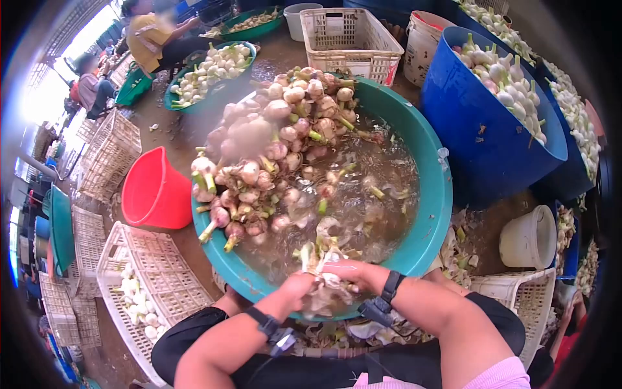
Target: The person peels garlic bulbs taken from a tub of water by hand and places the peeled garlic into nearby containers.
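A wide green tub of murky water stands before me, with a heap of unpeeled garlic bulbs at its left and back. Both hands are together at the tub's near side, low over the water. My left hand is closed round a garlic bulb with loose wet skins. Fingers of my right hand press on the same bulb from the right. Peeled skins hang below and between the hands and hide part of the bulb. Each wrist wears a dark strap.
A red bucket and a white crate with peeled garlic are at left. Blue barrels of peeled garlic stand at right, near a white bucket. An empty crate is behind the tub. Other people sit at upper left and lower right.
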Demonstrator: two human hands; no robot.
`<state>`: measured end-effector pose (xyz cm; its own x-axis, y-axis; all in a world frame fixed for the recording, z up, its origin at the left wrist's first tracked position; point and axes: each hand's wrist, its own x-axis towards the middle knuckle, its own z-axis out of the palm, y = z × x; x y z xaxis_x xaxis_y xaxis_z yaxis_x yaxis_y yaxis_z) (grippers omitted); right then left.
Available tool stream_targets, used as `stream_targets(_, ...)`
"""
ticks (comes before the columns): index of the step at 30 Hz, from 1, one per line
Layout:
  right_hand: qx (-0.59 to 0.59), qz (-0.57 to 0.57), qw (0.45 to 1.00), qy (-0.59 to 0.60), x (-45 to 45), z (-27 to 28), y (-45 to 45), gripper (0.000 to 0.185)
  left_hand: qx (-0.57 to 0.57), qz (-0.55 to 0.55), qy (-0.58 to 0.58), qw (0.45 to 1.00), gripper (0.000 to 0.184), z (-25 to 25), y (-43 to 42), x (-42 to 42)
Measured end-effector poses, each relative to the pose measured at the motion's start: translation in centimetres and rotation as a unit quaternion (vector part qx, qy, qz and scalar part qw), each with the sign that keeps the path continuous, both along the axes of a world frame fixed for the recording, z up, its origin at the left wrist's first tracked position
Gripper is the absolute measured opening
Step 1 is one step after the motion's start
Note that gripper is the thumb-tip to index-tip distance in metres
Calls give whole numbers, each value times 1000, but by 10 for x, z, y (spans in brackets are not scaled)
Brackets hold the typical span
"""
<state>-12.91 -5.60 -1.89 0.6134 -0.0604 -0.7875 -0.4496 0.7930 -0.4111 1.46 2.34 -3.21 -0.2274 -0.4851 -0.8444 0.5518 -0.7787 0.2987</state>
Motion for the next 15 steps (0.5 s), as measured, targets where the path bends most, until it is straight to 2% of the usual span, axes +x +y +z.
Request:
stream_targets(1, -11, -29, 999, -15, 11, 13, 13, 34, 0, 11, -11, 1000, 18, 27, 6, 10)
stream_targets(3, 12, -129, 983, -132, 34, 28, 39, 32, -34, 31, -68, 997, 18, 64, 19, 28)
stream_targets(4, -13, -172, 973, -156, 47, 36, 50, 32, -66, 22, -98, 993, 19, 77, 24, 38)
stream_targets(5, -69, -225, 960, -155, 63, 39, 62, 30, -99, 15, -152, 983, 19, 93, 32, 49)
stream_targets(7, -198, -219, 941, -165, 87, 56, 73, 33, -141, 29, -233, 962, 20, 114, 42, 69)
stream_targets(9, -350, -165, 905, -178, 114, 66, 80, 38, -181, 25, -282, 942, 20, 149, 58, 90)
stream_targets(10, -362, -149, 906, -162, 118, 91, 84, 42, -207, 64, -281, 935, 20, 158, 66, 97)
stream_targets(13, -502, -47, 836, -214, 151, 88, 103, 36, -232, 239, -283, 899, 31, 172, 97, 102)
stream_targets(14, -503, -50, 835, -216, 155, 87, 103, 36, -254, 296, -231, 891, 37, 164, 105, 100)
stream_targets(15, -507, 45, 833, -217, 159, 88, 103, 34, -223, 369, -205, 879, 41, 152, 109, 95)
